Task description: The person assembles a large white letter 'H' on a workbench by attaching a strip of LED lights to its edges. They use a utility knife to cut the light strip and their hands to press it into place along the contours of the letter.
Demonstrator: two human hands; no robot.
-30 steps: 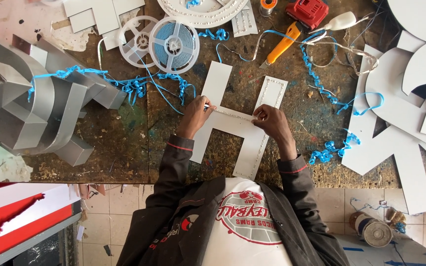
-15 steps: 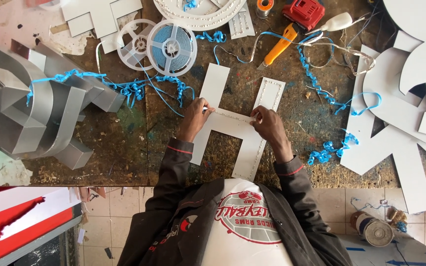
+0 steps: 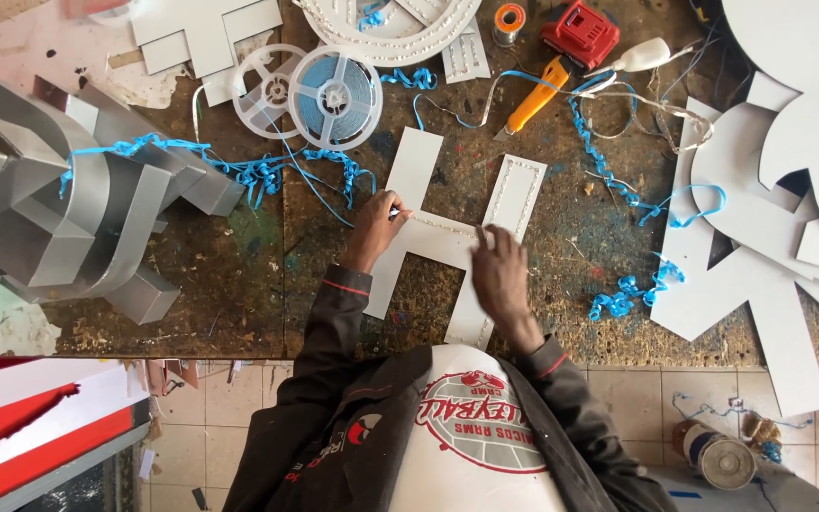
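In the head view, a white H-shaped letter panel (image 3: 452, 242) lies flat on the worn wooden counter (image 3: 239, 284), right in front of the person. The left hand (image 3: 378, 228) sits at the left end of the panel's crossbar, fingers (image 3: 392, 204) pinched on what looks like a thin strip of small lights (image 3: 438, 224) running along that bar. The right hand (image 3: 499, 275) rests palm down on the crossbar's right part and the lower right leg, fingers spread flat and grasping nothing.

Around the panel: two clear reels (image 3: 336, 97) stand side by side just above its left leg, one wound with blue strip. Curls of blue film (image 3: 267, 173) trail across the counter to the left and right of the panel. A yellow utility knife (image 3: 533, 100), a red tool (image 3: 580, 33) and an orange tape roll (image 3: 509, 17) lie above it. Grey metal channel letters (image 3: 68, 209) are piled at the left; flat white cut-out shapes (image 3: 770, 218) overlap at the right, cut off by the edge. A round white piece with light strips (image 3: 391, 24) is cropped at the top.

The lights along the panel's right leg are small and hard to count. The person's torso hides the counter's near edge.
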